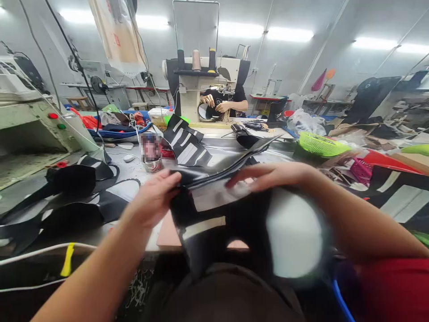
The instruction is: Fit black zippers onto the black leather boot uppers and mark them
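Observation:
My left hand [152,197] pinches the left end of a black leather boot upper [208,172] between thumb and fingers. A dark zipper [214,177] runs along its upper part. Below hang black panels with pale backing strips and a large white patch [295,237], smeared by motion. Over the inner side, close to the zipper, is my right hand [278,176], its fingers bent and apart, touching or nearly touching a pale patch [214,195]. The right fingertips are blurred, and I see nothing gripped in them.
More black cut pieces [73,197] lie to the left, and striped black pieces [187,141] lie ahead. A small jar [152,163] stands nearby. Green baskets [318,144] and plastic bags sit right. Beyond, another person's hands [217,103] work at a sewing machine [204,80].

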